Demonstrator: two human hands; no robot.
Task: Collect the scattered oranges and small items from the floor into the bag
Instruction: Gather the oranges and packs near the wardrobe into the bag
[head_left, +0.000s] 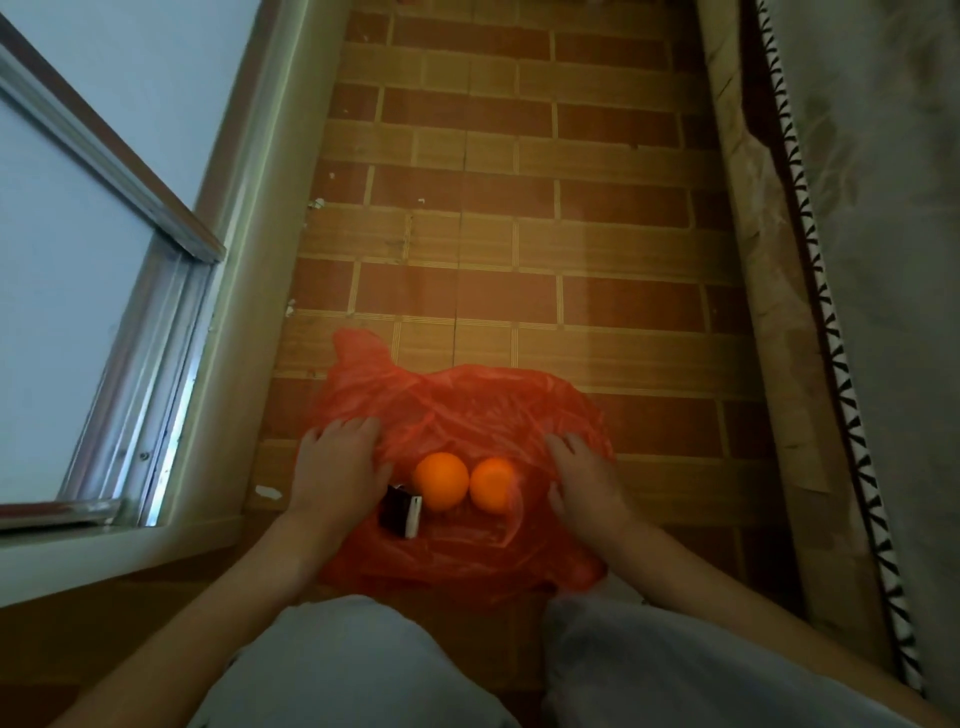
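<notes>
My left hand (340, 462) and right hand (582, 475): fingers spread flat, pressing the bag (467, 410). Oranges (441, 480) side by side; box (401, 512) beside them, tilted.

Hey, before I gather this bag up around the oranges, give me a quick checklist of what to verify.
1. Both round oranges, left one and right one, lie on the red plastic bag: ok.
2. Small dark box with a white edge on the bag: ok.
3. Left hand resting on the bag's left side: ok.
4. Right hand resting on its right side: ok.
5. Items actually inside the bag's opening: cannot tell.
6. Patterned brick-look floor free of more oranges: ok in view.
</notes>
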